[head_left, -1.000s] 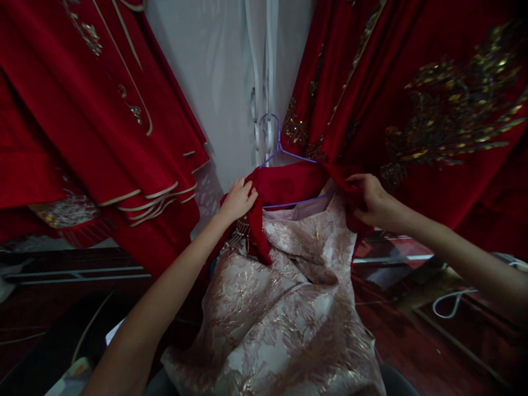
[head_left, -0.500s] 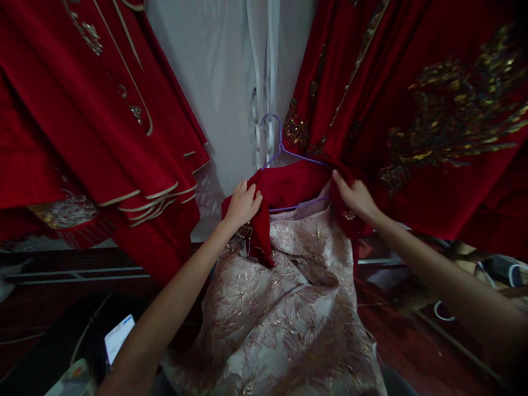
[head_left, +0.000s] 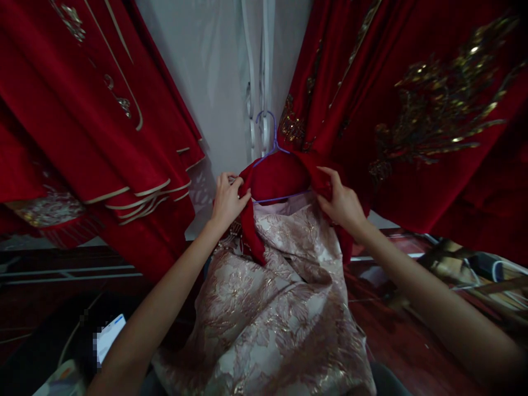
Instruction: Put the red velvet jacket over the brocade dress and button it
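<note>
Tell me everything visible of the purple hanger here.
The purple hanger is thin and wire-like, its hook apparently caught on a white door handle. Over its shoulders drapes red velvety fabric, so only hook, neck and lower bar show. The left hand and right hand grip that fabric at its two ends.

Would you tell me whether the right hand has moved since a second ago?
Yes: the right hand, gripping the red velvet garment, slid left toward the purple wire hanger.

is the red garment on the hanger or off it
On: the red garment drapes over the purple hanger, left hand and right hand gripping its ends.
</note>
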### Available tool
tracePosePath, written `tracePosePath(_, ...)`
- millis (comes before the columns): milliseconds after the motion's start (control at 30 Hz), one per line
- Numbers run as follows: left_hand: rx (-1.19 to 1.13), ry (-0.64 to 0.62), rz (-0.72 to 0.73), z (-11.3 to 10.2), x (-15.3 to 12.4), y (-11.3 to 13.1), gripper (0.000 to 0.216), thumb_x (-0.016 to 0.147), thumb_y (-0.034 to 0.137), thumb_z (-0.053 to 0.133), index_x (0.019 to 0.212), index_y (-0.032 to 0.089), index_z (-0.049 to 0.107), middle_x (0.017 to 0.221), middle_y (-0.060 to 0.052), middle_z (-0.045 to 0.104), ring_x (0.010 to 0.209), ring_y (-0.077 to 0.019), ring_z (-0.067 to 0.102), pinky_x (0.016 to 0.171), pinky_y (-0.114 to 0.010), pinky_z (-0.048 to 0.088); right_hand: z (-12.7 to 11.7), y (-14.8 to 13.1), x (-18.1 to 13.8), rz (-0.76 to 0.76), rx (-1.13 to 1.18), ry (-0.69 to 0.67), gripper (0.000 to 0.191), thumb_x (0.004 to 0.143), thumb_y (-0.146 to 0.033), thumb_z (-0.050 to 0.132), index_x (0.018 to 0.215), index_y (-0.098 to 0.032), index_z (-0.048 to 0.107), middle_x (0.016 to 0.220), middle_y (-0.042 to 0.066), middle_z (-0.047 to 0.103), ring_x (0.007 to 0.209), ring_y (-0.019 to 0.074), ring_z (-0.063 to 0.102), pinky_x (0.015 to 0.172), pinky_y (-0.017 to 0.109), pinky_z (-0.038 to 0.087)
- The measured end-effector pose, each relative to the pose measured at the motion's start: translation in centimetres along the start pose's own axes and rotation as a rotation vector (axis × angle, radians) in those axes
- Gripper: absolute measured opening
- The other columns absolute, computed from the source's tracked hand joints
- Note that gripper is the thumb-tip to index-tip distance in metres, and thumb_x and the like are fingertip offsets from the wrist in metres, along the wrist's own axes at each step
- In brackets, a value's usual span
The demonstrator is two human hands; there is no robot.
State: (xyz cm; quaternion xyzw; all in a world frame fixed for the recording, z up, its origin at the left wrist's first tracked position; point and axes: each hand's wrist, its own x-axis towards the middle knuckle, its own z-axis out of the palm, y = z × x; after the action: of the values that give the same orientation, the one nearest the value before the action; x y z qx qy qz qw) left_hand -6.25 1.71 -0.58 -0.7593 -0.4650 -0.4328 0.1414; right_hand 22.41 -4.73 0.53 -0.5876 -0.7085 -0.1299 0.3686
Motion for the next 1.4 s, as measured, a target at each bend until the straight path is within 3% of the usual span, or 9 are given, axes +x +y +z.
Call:
tracePosePath(167,-0.155,0.088,-0.104,-0.2,-2.5,0.3,0.016,0.082,0.028,0.055,0.094,0.02,0.048,0.09,-0.006,0.055,0.084,-0.0187,0.056,0.075,-0.032,0.046,-1.6,1.1,1.4,-0.03,-0.006,0.169,0.027,0.084,-0.042,0.05,0.095,-0.019,0.057,0.079,0.006,0.063,0.064,0.0178,0.056,0.058,0.027,0.037)
tracePosePath(300,-0.271,0.119,-0.186,-0.3,-3.7,-0.3,0.02,0.08,0.025,0.056,0.097,0.02,0.046,0.086,-0.003,0.058,0.077,-0.0151,0.058,0.069,-0.026,0.046,-1.7,0.8,2.2,0.05,0.138,0.238,0.038,0.087,-0.051,0.042,0.07,-0.018,0.053,0.06,0.001,0.052,0.053,0.0126,0.045,0.054,0.025,0.033)
tracePosePath(433,-0.342,0.168,-0.227,-1.0,-3.6,-0.9,0.014,0.081,0.026,0.056,0.092,0.02,0.049,0.084,-0.002,0.059,0.077,-0.0139,0.059,0.07,-0.025,0.046,-1.1,-0.1,2.2,0.068,0.373,0.112,0.046,0.09,-0.054,0.03,0.066,-0.019,0.047,0.057,-0.001,0.046,0.053,0.0116,0.041,0.051,0.024,0.031)
tracePosePath(633,-0.534,0.231,-0.336,-1.2,-1.9,1.2,0.016,0.08,0.03,0.057,0.09,0.02,0.048,0.08,-0.001,0.058,0.073,-0.0114,0.059,0.065,-0.021,0.046,1.1,-3.5,1.2,0.072,0.514,0.041,0.03,0.089,-0.05,0.039,0.086,-0.021,0.047,0.062,-0.004,0.044,0.053,0.0099,0.04,0.053,0.022,0.031)
tracePosePath(700,-0.586,0.155,-0.295,-0.3,-1.6,3.1,0.016,0.08,0.027,0.057,0.092,0.02,0.049,0.083,-0.001,0.059,0.075,-0.0115,0.06,0.067,-0.022,0.047,2.4,-5.0,0.9,0.048,0.597,-0.048,0.028,0.089,-0.049,0.039,0.089,-0.022,0.046,0.064,-0.004,0.046,0.055,0.01,0.042,0.055,0.021,0.034)
tracePosePath(800,-0.649,-0.087,-0.178,1.3,-2.0,5.9,0.015,0.079,0.02,0.056,0.093,0.021,0.051,0.083,-0.001,0.062,0.074,-0.0119,0.061,0.068,-0.023,0.047,4.1,-6.6,0.2,0.008,0.707,-0.173,0.027,0.09,-0.047,0.037,0.09,-0.022,0.045,0.073,-0.002,0.052,0.064,0.0115,0.05,0.061,0.022,0.039)
tracePosePath(900,-0.687,-0.211,-0.182,2.4,-2.9,7.0,0.018,0.076,0.016,0.057,0.093,0.02,0.052,0.084,-0.002,0.063,0.073,-0.0119,0.061,0.068,-0.023,0.048,5.2,-6.8,-0.9,0.034,0.747,-0.257,0.025,0.09,-0.046,0.037,0.096,-0.023,0.045,0.079,-0.001,0.055,0.072,0.0132,0.054,0.067,0.023,0.043)
tracePosePath(1167,-0.872,-0.227,-0.307,2.6,-4.4,6.4,0.03,0.077,0.019,0.058,0.107,0.021,0.055,0.09,-0.004,0.062,0.072,-0.009,0.06,0.065,-0.02,0.051,6.0,-5.2,-2.3,0.185,1.016,-0.209,0.033,0.08,-0.04,0.054,0.108,-0.023,0.046,0.098,0.003,0.057,0.084,0.013,0.058,0.077,0.026,0.048)
tracePosePath(1400,-0.917,-0.112,-0.441,2.6,-5.0,6.5,0.019,0.073,0.025,0.064,0.086,0.018,0.051,0.081,-0.002,0.063,0.069,-0.01,0.063,0.062,-0.02,0.052,5.5,-4.6,-3.0,0.18,1.083,-0.212,0.033,0.078,-0.035,0.06,0.108,-0.021,0.054,0.102,0.006,0.061,0.087,0.0138,0.06,0.076,0.028,0.05)
